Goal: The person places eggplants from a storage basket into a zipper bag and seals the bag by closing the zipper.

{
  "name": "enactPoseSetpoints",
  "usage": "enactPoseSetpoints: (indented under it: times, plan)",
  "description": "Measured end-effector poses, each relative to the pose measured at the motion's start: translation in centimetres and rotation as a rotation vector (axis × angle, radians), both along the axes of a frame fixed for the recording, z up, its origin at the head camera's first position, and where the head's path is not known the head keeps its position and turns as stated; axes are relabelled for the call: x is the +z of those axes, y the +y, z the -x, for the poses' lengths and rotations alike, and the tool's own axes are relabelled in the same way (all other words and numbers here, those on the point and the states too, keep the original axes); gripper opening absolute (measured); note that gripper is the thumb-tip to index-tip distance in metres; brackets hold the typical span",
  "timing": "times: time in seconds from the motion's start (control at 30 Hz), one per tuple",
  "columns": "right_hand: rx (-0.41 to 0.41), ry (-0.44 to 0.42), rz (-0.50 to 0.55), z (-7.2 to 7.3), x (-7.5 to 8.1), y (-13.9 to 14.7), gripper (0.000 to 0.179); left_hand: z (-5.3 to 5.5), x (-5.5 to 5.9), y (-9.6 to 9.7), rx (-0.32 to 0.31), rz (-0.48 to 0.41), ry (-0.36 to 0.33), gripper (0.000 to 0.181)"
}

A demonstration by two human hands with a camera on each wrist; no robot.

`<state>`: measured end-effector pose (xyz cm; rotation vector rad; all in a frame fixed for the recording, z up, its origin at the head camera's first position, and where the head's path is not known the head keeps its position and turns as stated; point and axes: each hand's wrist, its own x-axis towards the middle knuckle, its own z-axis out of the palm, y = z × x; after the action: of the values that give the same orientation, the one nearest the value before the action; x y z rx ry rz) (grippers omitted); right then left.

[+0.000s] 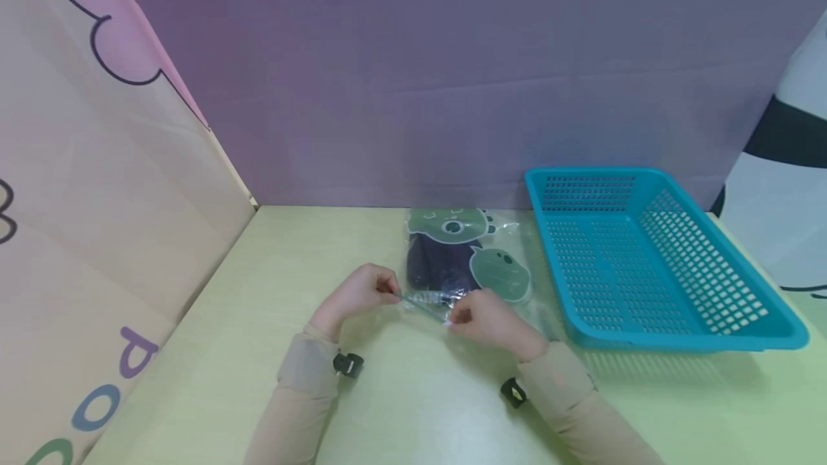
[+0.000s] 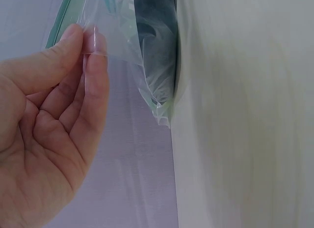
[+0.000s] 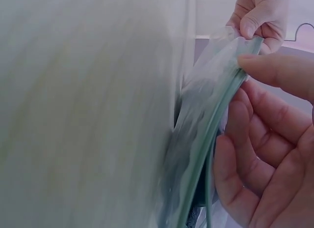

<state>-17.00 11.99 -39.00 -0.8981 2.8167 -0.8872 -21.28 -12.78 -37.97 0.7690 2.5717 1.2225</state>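
A clear zip bag [image 1: 500, 275] with green cartoon figures and a dark folded item inside lies on the table, its green zip edge toward the person. My left hand [image 1: 364, 296] pinches the left end of that edge between thumb and fingers, as the left wrist view [image 2: 64, 105] also shows. Further right along the same strip, my right hand [image 1: 492, 323] pinches the zip edge [image 3: 211, 120] between thumb and index finger. Near the right hand the strip parts into two edges. The edge is lifted off the table between the hands.
A blue perforated plastic basket [image 1: 607, 339] stands on the right of the table [image 1: 388, 407], close beside the bag. A purple backdrop [image 1: 465, 92] rises behind the table, and a printed sheet [image 1: 97, 185] hangs at the left.
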Motion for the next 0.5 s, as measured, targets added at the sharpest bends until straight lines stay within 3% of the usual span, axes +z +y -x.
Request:
enactPoseSetpoints:
  times: [0.17,0.5]
  plan:
    - [-0.009,-0.006,0.011,-0.04,-0.04,0.12,0.004,0.01,0.02,-0.04,0.002,-0.002,-0.002,0.006]
    - [-0.005,0.069,0.019,-0.37,-0.01,0.84,0.004,0.11,-0.07,-0.10,0.002,-0.002,0.007,0.006]
